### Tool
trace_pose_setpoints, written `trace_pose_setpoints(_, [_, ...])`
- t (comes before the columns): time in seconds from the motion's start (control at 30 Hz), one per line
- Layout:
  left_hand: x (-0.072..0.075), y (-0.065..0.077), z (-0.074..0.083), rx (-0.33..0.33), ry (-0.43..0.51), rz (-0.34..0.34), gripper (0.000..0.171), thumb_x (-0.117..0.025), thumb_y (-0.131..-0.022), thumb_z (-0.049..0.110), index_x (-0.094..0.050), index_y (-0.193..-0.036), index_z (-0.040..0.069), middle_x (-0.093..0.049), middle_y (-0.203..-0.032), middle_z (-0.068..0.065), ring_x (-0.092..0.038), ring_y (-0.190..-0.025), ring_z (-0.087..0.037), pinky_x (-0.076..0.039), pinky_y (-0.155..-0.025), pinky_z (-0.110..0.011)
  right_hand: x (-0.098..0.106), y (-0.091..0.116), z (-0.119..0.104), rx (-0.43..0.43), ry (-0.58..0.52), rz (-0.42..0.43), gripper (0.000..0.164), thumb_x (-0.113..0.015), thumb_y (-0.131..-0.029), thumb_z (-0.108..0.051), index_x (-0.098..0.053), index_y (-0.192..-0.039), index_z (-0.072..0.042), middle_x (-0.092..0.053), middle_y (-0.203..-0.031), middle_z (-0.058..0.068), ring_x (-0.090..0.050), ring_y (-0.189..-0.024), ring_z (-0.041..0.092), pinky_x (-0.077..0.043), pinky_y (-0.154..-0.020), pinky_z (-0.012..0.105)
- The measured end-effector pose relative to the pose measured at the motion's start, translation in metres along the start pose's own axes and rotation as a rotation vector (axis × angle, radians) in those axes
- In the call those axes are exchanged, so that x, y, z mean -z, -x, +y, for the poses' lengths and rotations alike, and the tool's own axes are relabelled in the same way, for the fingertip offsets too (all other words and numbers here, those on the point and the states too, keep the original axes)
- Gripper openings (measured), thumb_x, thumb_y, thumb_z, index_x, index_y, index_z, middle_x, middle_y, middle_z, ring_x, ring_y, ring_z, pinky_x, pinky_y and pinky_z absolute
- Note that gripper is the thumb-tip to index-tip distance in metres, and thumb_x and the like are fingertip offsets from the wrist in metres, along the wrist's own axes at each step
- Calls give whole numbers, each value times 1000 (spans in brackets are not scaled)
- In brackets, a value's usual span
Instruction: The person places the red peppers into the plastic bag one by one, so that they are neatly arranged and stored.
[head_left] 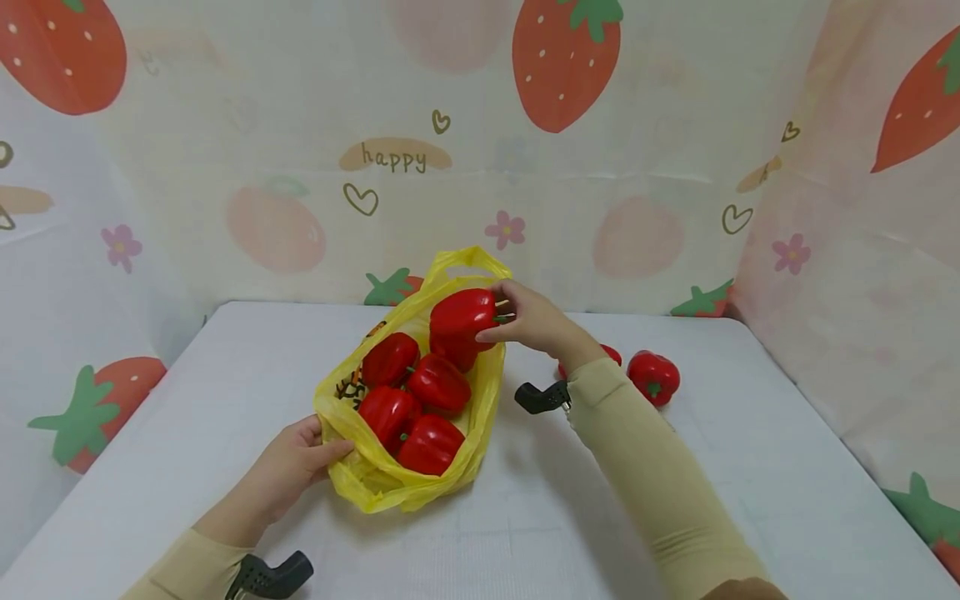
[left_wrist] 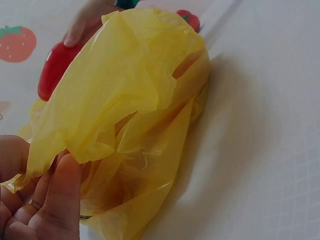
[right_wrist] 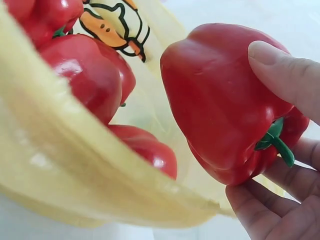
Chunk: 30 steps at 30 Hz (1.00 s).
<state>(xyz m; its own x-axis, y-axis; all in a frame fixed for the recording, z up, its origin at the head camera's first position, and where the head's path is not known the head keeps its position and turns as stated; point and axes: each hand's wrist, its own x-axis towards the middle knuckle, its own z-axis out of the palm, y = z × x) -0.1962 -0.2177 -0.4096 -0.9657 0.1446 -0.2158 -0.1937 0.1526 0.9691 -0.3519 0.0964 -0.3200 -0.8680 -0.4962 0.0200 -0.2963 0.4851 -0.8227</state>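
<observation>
A yellow plastic bag (head_left: 486, 417) lies with its mouth facing up, several red bell peppers (head_left: 438, 383) inside it. My left hand (head_left: 296, 467) pinches the bag's near left rim between thumb and fingers, the film bunched at the fingertips in the left wrist view. Over the far right part of the bag, my right hand (head_left: 528, 321) grips another red bell pepper (right_wrist: 220, 95) near its green stem end. The right wrist view shows thumb on one side and fingers beneath. One pepper in the bag is partly hidden under the held one.
Right of the bag, a red bell pepper (head_left: 654, 377) sits on the white table (head_left: 720, 467). Beside it, another red pepper (head_left: 611, 354) is mostly hidden behind my right wrist. A cloth backdrop (head_left: 465, 200) with printed strawberries stands behind the table's far edge.
</observation>
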Motion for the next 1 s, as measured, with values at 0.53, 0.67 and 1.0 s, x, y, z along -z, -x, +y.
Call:
trace_pose_setpoints(0.53, [-2, 1, 1, 5, -3, -8, 58, -60, -89, 22, -34, -133, -5, -56, -122, -16, -61, -95, -14, -51, -82, -29, -31, -39, 0, -49, 51, 42, 64, -79, -69, -36, -47, -120, -15, -54, -116, 0, -53, -104, 18, -49, -87, 31])
trace_pose_setpoints(0.67, [-1, 1, 0, -7, -1, -8, 57, -59, -89, 21, -34, -133, -4, -56, -122, -17, -61, -95, -14, -51, -82, -29, -39, -43, -2, -71, 22, 66, 62, -79, -69, -33, -49, -119, -15, -55, -113, 0, -52, -104, 18, -49, -86, 32])
trace_pose_setpoints(1.0, [-1, -1, -1, -9, 2, -7, 57, -61, -88, 22, -36, -132, -5, -58, -119, -15, -61, -94, -14, -51, -82, -29, -53, -46, -4, -30, 7, 31, 58, -79, -71, -28, -49, -119, -14, -55, -114, -1, -52, -106, 18, -49, -86, 30])
